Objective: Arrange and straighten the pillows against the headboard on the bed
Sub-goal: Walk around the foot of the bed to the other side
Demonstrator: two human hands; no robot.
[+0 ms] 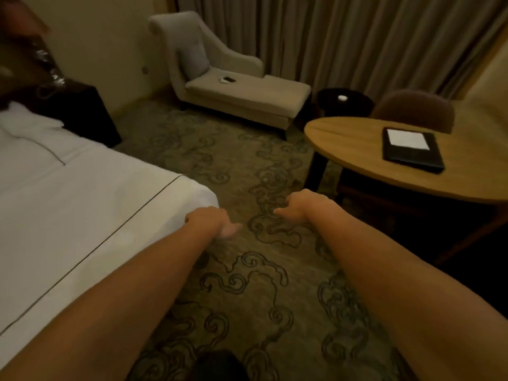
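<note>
Left hand: extended forward, palm down, at the near corner of the bed; fingers pointing down and away, loosely spread, clamped on nothing. Contact with the white cover at the corner: cannot tell.

Right hand: extended forward over the patterned carpet, level with the left hand and apart from it; fingers curled downward, mostly hidden behind the knuckles, gripping nothing visible.

Pillows: white, at the far end of the bed, well beyond and to the left of the left fingers, next to a dark, blurred headboard. Edges rumpled; exact count not discernible.

Dark nightstand: beside the pillows, far ahead of the left fingers.

Grey chaise longue: far ahead of both hands, against the curtains, with a cushion at its back and small objects on the seat.

Round wooden desk: to the right of the right fingers, carrying a dark folder with a white sheet on top. Upholstered chair behind the desk
</note>
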